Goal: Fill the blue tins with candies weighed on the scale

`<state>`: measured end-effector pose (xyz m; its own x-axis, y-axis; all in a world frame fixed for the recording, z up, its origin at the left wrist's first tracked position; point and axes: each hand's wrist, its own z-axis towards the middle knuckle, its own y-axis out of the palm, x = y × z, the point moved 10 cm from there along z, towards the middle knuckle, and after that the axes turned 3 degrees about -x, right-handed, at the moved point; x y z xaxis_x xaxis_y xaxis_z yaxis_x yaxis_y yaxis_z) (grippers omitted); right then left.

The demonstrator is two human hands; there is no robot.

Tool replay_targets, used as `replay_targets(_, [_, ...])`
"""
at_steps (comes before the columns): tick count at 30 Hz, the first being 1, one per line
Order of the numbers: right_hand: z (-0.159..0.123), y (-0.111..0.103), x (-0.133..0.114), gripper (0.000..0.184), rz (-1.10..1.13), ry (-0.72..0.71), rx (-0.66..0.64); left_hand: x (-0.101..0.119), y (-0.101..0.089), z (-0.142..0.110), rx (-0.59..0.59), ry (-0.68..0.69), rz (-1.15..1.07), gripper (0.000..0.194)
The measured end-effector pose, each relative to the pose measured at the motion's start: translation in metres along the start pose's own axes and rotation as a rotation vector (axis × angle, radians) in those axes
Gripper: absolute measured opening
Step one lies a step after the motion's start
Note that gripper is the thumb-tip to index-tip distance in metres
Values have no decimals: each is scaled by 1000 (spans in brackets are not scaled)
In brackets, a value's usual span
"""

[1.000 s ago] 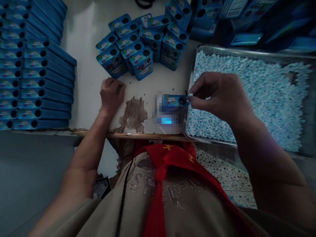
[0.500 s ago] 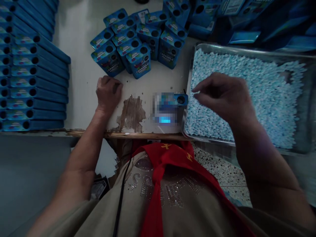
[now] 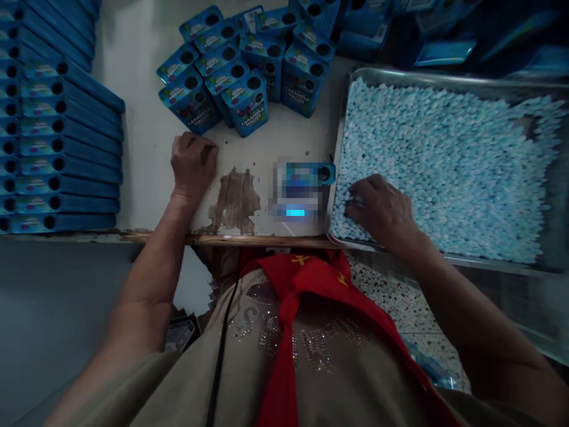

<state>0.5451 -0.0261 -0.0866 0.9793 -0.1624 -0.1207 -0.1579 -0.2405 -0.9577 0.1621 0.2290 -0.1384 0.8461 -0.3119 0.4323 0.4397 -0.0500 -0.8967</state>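
Observation:
My right hand (image 3: 382,213) rests palm down in the near left corner of a metal tray (image 3: 340,110) filled with small pale-blue candies (image 3: 444,154); its fingers curl into the pile and what they hold is hidden. Just left of the tray a small blue box (image 3: 311,175) with a round hole stands on a partly blurred device with a lit blue display (image 3: 296,212). My left hand (image 3: 193,163) lies as a loose fist on the white table, below a cluster of blue boxes (image 3: 240,71).
Flat blue box blanks (image 3: 57,130) are stacked in rows at the left. More blue cartons (image 3: 444,35) stand behind the tray. A worn brown patch (image 3: 235,201) marks the table near its front edge (image 3: 249,240).
My right hand left the hole of the small blue box, moved right and came down into the candies at the tray's near corner. The left hand stayed put.

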Motion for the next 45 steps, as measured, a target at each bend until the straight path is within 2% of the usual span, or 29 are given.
replay_targets(3, [17,-3,14,37,-31,77,24,1,2,1,4,12,20,8])
replay_targets(9, [40,-4,44,31,96,85,36,-3,6,0,4,42,-8,14])
replay_targets(13, [29,-6,35,49,23,48,55,-8,8,1,38,69,-46,21])
replay_targets(16, [24,-3,27,34,-16,58,32,-8,8,0,47,90,-68,26])
replay_targets(18, [25,-1,24,22,40,48,12,-6,6,0,37,88,-81,27])
replay_targets(22, [32,-8,31,8,387,42,44,1,1,1,18,57,-79,15])
replay_targets(25, [33,-4,46,21,827,122,18,8,-6,3,44,59,-61,13])
replay_targets(27, [33,1,53,30,1025,176,-10,11,-11,3,61,70,-57,15])
replay_targets(30, [34,7,57,37,1192,214,-57,13,-14,3,61,86,-47,15])
replay_targets(34, [33,11,60,34,1355,250,-99,14,-17,2,55,84,-44,16])
replay_targets(38, [35,-2,52,29,1357,221,-87,14,-16,3,47,74,-36,17])
replay_targets(42, [40,-38,26,24,1235,61,-18,13,-16,4,53,62,-34,18])
replay_targets(45, [42,-61,4,20,1227,-9,-27,15,-17,3,43,62,-39,19])
